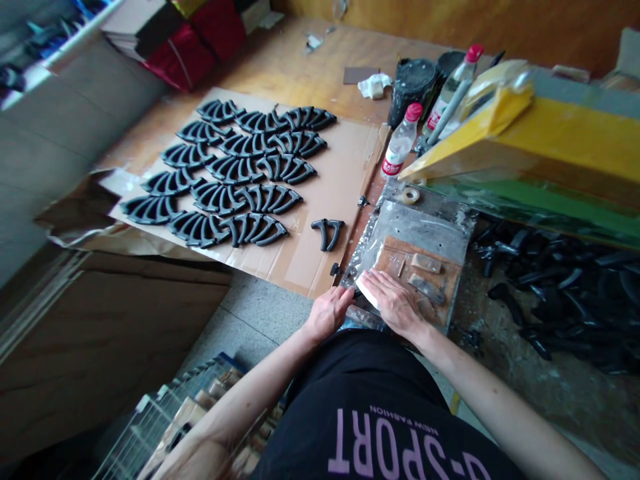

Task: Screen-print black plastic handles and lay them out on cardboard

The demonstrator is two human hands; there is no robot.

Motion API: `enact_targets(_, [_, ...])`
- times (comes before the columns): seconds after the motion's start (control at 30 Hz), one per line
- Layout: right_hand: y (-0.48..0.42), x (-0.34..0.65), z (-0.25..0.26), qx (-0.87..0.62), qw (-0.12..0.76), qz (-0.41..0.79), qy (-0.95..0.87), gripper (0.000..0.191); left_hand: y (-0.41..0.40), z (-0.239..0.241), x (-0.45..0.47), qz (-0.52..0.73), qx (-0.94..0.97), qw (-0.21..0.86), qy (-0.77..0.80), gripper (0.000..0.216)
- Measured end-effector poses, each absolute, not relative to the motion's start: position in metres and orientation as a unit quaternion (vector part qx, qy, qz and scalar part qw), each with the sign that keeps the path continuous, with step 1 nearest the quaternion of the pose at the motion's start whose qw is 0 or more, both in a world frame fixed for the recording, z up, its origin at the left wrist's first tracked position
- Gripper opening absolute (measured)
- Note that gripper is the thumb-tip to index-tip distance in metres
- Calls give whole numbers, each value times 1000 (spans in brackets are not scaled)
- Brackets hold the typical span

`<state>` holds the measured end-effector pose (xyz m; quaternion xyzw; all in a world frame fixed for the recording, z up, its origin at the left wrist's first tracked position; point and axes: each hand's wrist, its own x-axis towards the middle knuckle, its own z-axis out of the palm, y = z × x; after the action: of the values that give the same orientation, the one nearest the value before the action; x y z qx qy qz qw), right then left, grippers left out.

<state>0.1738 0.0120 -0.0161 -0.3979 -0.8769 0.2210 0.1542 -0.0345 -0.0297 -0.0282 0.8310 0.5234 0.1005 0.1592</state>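
My left hand (330,311) is closed at the near edge of the work surface, its fingers around a small black part (357,293) that is mostly hidden. Just right of it, my right hand (397,303) presses a folded white cloth or pad (368,291) against that part, fingers held together. Under and beside the right hand lies a brown board (395,250) with worn rectangular blocks (426,263) on it. Beyond my left hand, a pair of curved black parts (327,233) rests on a cardboard sheet (345,153).
Several rows of curved black parts (250,170) cover the cardboard. On the right, more black pieces (575,293) lie heaped below a yellow and green sloped panel (560,147). Two red-capped bottles (400,148), a dark tub (414,87) and a tape roll (409,195) stand farther back.
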Motion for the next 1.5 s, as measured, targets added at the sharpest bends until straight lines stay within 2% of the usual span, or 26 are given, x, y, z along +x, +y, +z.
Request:
enact_targets(0.3, [23,167,-12,-384,148,223,-884,56,-29,-30,-36,93,834,158,520,24])
enact_targets(0.53, [3,181,-9,-391,167,268,-865,56,-29,-26,-35,84,832,175,520,20])
enact_targets(0.67, [-6,194,4,-422,176,323,-828,53,-27,-25,-36,89,828,180,524,19])
enact_targets(0.77, [-11,208,17,-486,193,413,-746,49,-26,-24,-39,106,818,201,529,20])
enact_targets(0.83, [-15,219,23,-540,234,486,-645,38,-24,-22,-40,120,812,219,528,21])
enact_targets(0.9, [-21,228,25,-594,312,539,-509,29,-21,-18,-39,143,802,236,530,22])
enact_targets(1.0, [-28,240,23,-627,440,565,-308,34,-12,-8,-25,175,789,268,524,22])
enact_targets(1.1, [-33,258,22,-619,524,547,-207,32,0,5,6,183,792,304,496,21])
enact_targets(1.3, [-54,307,38,-601,610,497,-144,31,23,26,99,177,837,315,410,22])
enact_targets(1.5, [-76,335,49,-595,636,480,-105,31,37,31,177,192,855,291,384,27])
